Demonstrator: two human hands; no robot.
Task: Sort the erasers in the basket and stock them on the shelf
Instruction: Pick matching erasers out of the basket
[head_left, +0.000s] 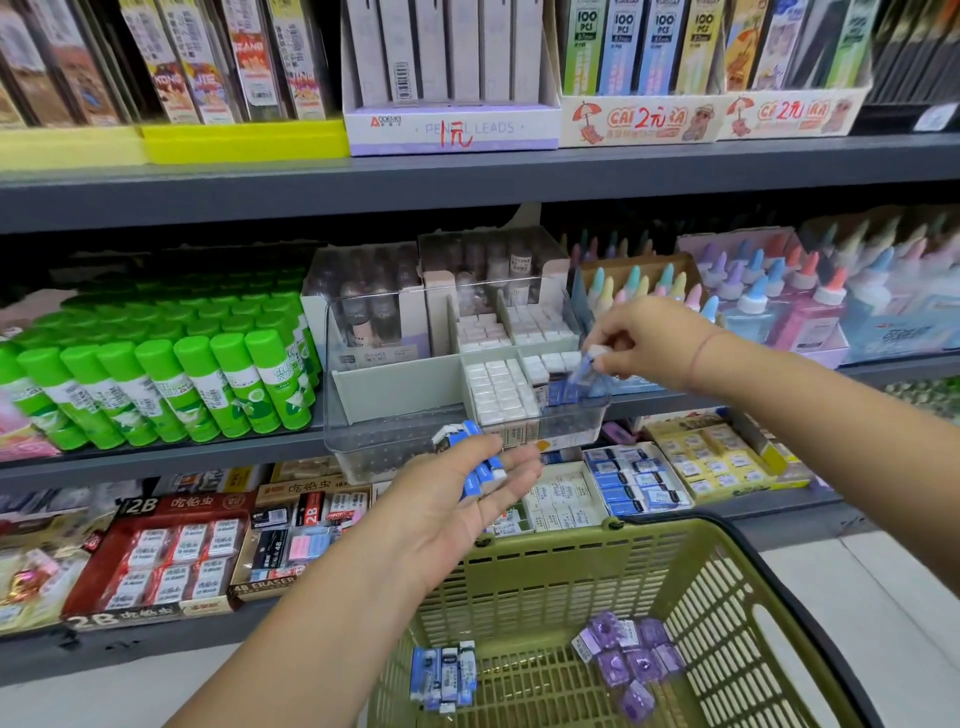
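1. A stationery aisle: grey shelf (467, 187) tiers crowded with glue sticks (171, 384) and lead boxes.
2. Below, the green basket (727, 597) holds loose blue erasers (444, 675) and purple erasers (628, 660).
3. A clear bin (363, 447) on the middle tier has divided compartments.
4. The left hand (447, 519), palm up, holds a small stack (480, 470) of blue erasers under its thumb.
5. The right hand (649, 343) pinches a single eraser (579, 374) over the bin's front right compartment.
6. These are probably light, firm blocks with slick sleeves, so pinching the narrow sides seems best.
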